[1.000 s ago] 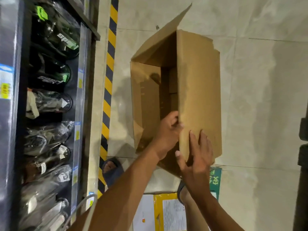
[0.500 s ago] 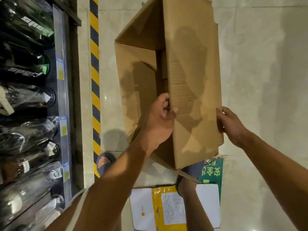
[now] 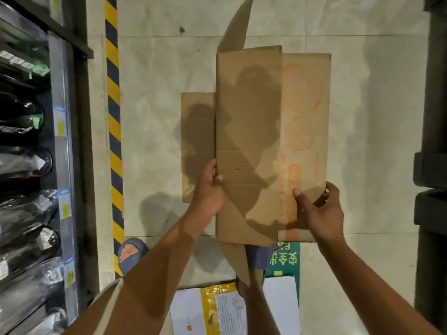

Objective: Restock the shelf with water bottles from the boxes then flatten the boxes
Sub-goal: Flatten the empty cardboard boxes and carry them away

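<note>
Far left: shelf (image 3: pixel 65 146) w/ dark bottles (image 3: pixel 23 163) lying neck-out, some wrapped in clear plastic. White lettering on an upper green-labelled one, too blurred to read. Small blue-edged price tags w/ yellow squares along the shelf rail, print illegible.

Next: yellow/black hazard stripe (image 3: pixel 113 131) on the tiled floor, running parallel to the shelf front.

Centre: your left hand (image 3: pixel 209 192) is closed on the left edge of the cardboard box (image 3: pixel 249 146) — thumb on the near face, fingers wrapped behind. Box is collapsed flat, held up in front of you above the floor; one flap sticks out left of your hand, another juts up at top, one hangs down below.

Right: your right hand (image 3: pixel 319 211) clamps the box's lower right corner, thumb pressed on the printed face, fingers behind the edge. That right panel carries faded orange print — round outlines and a vertical strip of characters, not readable.

Below the box: your feet in blue slippers (image 3: pixel 131 253), a green floor sign (image 3: pixel 287 261) w/ yellow Chinese characters, partly covered, and a white/yellow printed sheet (image 3: pixel 217 310) w/ fine text too small to read.
</note>
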